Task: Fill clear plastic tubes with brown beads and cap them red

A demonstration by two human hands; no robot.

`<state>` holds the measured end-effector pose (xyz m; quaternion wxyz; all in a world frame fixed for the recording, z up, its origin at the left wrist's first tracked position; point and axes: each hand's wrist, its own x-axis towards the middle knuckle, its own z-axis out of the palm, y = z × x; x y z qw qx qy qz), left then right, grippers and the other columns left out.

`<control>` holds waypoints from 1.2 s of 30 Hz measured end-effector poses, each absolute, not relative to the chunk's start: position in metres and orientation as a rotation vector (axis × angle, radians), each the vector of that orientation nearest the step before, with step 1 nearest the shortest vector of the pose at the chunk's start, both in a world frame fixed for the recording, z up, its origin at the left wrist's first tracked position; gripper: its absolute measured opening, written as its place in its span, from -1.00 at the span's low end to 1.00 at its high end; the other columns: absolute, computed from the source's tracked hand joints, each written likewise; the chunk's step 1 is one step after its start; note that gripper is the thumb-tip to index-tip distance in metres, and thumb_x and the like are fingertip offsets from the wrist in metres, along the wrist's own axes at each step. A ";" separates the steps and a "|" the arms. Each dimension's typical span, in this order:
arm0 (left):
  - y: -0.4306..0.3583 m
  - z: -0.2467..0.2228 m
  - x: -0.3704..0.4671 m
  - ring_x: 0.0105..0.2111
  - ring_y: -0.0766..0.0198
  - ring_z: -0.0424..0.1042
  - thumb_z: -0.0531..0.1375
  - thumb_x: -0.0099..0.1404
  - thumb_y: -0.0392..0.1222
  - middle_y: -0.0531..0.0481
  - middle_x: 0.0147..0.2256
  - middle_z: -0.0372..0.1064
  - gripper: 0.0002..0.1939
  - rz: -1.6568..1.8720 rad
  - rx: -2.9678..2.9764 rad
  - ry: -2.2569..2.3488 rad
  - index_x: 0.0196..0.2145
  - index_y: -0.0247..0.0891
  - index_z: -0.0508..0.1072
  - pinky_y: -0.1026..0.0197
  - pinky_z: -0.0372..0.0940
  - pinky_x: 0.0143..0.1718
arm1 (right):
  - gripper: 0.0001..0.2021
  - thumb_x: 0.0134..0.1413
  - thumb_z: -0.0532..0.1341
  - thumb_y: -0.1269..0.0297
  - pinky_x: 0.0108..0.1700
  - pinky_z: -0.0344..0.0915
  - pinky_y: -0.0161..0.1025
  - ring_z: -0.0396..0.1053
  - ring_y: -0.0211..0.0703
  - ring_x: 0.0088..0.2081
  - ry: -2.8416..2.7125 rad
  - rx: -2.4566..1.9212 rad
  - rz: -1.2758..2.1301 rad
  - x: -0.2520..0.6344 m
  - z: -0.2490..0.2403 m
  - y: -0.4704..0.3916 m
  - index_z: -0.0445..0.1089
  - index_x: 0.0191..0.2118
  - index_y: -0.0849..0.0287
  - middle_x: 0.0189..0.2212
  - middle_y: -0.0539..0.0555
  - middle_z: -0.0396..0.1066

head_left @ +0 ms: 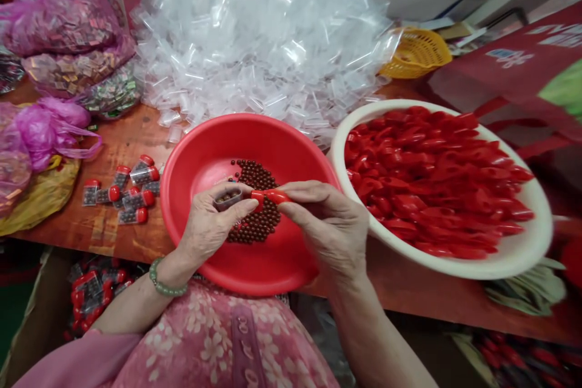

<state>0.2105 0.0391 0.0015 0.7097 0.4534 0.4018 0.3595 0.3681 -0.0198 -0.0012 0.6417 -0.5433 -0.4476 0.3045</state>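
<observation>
My left hand [211,218] grips a small clear plastic container [228,199], its open mouth turned up and brown beads showing inside. Between the thumb and fingers of my right hand [330,224] is a red plastic cap [276,196], held just right of the container; its left end comes close to my left thumb. Both hands are above a red basin [291,267]. Small round brown beads [257,233] lie in a patch on the basin's floor, partly hidden by my hands.
Right of the basin stands a white tub [541,242] heaped with red caps [422,176]. Clear containers [273,42] pile up behind. Several filled, capped containers [131,197] lie at left, near tied plastic bags [68,24]. A yellow basket [416,54] sits at back right. Below left, a box [36,315] holds more.
</observation>
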 end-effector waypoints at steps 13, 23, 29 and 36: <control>0.041 -0.005 0.206 -0.35 0.38 0.39 0.43 0.04 -0.10 0.07 -0.36 0.43 -0.78 0.802 0.897 0.846 -0.38 -0.25 0.56 0.31 0.29 -0.25 | -0.75 0.04 0.35 0.46 -0.08 0.56 -0.06 0.57 -0.06 -0.11 -1.337 -1.351 0.374 0.336 -0.017 -0.027 0.50 -0.15 0.05 -0.15 0.11 0.59; 0.040 -0.002 0.205 -0.26 0.32 0.44 0.39 0.08 -0.15 0.02 -0.28 0.49 -0.77 0.798 0.937 0.825 -0.28 -0.25 0.57 0.24 0.32 -0.12 | -0.71 0.09 0.31 0.46 0.07 0.48 -0.06 0.51 -0.10 -0.03 -1.163 -1.311 0.578 0.336 -0.016 -0.022 0.48 -0.07 0.03 -0.09 0.10 0.54; 0.039 -0.001 0.202 -0.37 0.35 0.41 0.33 0.14 -0.21 0.05 -0.38 0.43 -0.84 0.592 0.944 0.742 -0.30 -0.29 0.52 0.23 0.32 -0.23 | -0.74 0.18 0.27 0.38 0.06 0.48 -0.14 0.51 -0.15 -0.01 -1.092 -1.319 0.716 0.347 -0.001 -0.021 0.50 -0.03 -0.02 -0.06 0.05 0.54; 0.036 -0.002 0.201 -0.52 0.43 0.24 0.34 0.11 -0.07 0.11 -0.54 0.29 -0.73 0.396 1.004 0.587 -0.40 -0.33 0.44 0.30 0.16 -0.44 | -0.68 0.14 0.28 0.49 0.00 0.50 -0.12 0.53 -0.14 -0.07 -1.496 -1.232 0.537 0.351 0.018 -0.016 0.53 -0.03 -0.01 -0.13 0.03 0.58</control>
